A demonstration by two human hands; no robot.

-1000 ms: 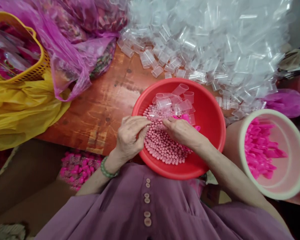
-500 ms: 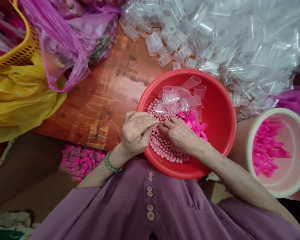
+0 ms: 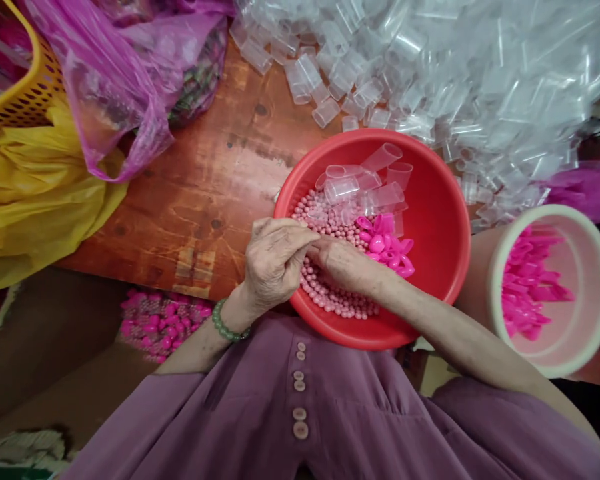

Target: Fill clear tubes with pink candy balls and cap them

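I see my left hand point(image 3: 275, 257) and right hand point(image 3: 345, 265) meeting fingertip to fingertip over the pink beads point(image 3: 330, 293), at the near left of the red basin point(image 3: 440, 220). Both are pinched narrow; what they hold I cannot tell.

Bright even light, edges warped.

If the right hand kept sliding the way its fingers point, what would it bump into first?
The right hand points left across the pink beads in the red bowl. It would almost at once meet the left hand, whose fingertips seem to touch it already, though depth is hard to judge.
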